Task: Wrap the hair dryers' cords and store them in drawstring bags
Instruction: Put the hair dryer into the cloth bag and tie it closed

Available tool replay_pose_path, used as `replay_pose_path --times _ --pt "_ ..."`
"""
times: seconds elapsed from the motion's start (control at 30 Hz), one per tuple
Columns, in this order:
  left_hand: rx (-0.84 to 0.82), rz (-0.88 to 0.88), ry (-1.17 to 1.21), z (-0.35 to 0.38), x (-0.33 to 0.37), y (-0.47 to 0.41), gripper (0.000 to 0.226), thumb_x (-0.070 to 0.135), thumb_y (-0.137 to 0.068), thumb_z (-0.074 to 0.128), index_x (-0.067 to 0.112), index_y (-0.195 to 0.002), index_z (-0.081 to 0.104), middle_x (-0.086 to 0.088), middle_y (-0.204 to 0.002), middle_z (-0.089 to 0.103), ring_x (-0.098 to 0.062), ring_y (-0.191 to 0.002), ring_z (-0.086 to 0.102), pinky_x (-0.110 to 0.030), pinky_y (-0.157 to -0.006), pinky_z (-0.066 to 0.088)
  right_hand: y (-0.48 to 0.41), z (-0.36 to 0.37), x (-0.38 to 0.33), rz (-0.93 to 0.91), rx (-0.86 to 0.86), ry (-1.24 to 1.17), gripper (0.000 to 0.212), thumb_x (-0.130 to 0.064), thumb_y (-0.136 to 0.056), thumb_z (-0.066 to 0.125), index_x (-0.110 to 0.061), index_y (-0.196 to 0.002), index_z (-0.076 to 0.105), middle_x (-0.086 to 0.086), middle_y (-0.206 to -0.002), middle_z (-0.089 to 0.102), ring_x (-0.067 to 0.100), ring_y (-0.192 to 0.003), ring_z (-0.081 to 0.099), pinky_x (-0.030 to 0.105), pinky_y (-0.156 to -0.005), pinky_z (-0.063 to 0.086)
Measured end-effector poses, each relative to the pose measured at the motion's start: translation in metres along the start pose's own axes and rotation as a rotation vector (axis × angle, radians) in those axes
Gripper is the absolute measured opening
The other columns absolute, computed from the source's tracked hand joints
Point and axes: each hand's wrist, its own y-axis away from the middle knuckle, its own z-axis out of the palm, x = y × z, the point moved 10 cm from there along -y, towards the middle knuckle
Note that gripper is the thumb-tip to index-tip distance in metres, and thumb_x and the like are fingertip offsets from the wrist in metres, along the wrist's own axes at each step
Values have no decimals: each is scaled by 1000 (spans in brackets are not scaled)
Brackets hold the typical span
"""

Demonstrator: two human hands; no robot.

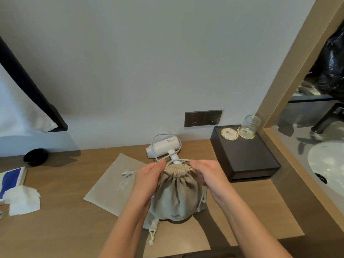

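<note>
A full beige drawstring bag (177,194) stands upright on the wooden desk (65,211), its mouth gathered tight. My left hand (147,177) pinches the left side of the gathered mouth; my right hand (208,174) pinches the right side. Just behind the bag a white hair dryer (163,146) lies on the desk with its cord (154,144) looped loosely around it. Its plug (128,173) rests on a flat, empty beige bag (113,185) to the left. Cream drawstrings (153,231) hang from the full bag's lower left and right sides.
A dark box (247,161) with two round coasters and an upturned glass (249,125) stands at the right. Wall sockets (202,118) sit behind. A black round object (35,157), a blue-white packet and tissues (22,200) lie at left. A sink (327,162) is far right.
</note>
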Motion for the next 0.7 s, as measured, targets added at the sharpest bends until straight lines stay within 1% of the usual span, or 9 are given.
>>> replay_pose_path --times 0.07,0.13,0.2,0.27,0.37,0.47,0.6,0.63,0.7 --pt "0 18 -25 0 1 0 50 27 -93 59 22 -50 34 6 -45 31 -9 -43 27 -20 -42 24 -2 1 3 23 -9 1 56 -15 -95 56 -26 -43 37 -5 -50 24 10 -46 20 26 -49 16" --pt "2 41 -54 -1 3 -3 50 28 -92 59 22 -50 33 5 -47 30 -10 -46 26 -26 -47 21 -2 2 4 29 -23 7 58 -16 -95 56 -26 -41 38 -6 -50 25 10 -46 21 27 -49 16" --pt "1 67 -82 -2 7 -6 47 28 -91 60 18 -53 35 2 -49 29 -12 -48 25 -29 -50 19 -2 5 3 30 -37 16 55 -18 -96 56 -26 -44 39 -5 -51 25 10 -46 21 28 -50 16" --pt "-8 78 -89 2 10 -5 42 27 -91 60 13 -57 40 1 -50 31 -12 -50 26 -28 -49 20 -1 9 0 27 -39 -5 54 -16 -96 56 -25 -44 42 -6 -49 25 9 -45 21 26 -49 15" --pt "-17 5 42 10 0 0 45 23 -92 58 19 -51 39 4 -44 32 -11 -43 27 -25 -44 21 -2 6 -2 1 25 -62 62 -14 -96 55 -24 -37 40 -9 -44 26 7 -41 22 19 -43 19" --pt "-24 -78 170 10 -10 -3 45 22 -93 56 21 -53 37 2 -44 29 -12 -40 23 -23 -42 18 -1 1 1 -9 59 -83 64 -14 -97 54 -24 -37 37 -10 -42 28 7 -40 24 17 -42 22" --pt "-15 -16 60 4 -2 -4 46 23 -93 57 20 -53 35 2 -46 29 -11 -42 25 -22 -42 21 0 7 2 26 -62 -44 66 -15 -99 50 -22 -33 51 -14 -40 33 4 -39 28 15 -43 24" --pt "-22 15 23 4 0 -2 46 23 -93 57 20 -53 34 3 -47 30 -10 -43 26 -21 -42 22 -1 7 2 37 -79 -45 65 -17 -99 50 -23 -34 50 -14 -42 32 5 -40 27 16 -44 23" --pt "-43 69 -16 6 5 1 47 24 -94 56 20 -53 34 4 -48 29 -9 -45 25 -19 -43 22 -4 4 6 44 -77 -80 60 -21 -100 50 -24 -41 41 -9 -47 29 9 -45 24 20 -48 20"
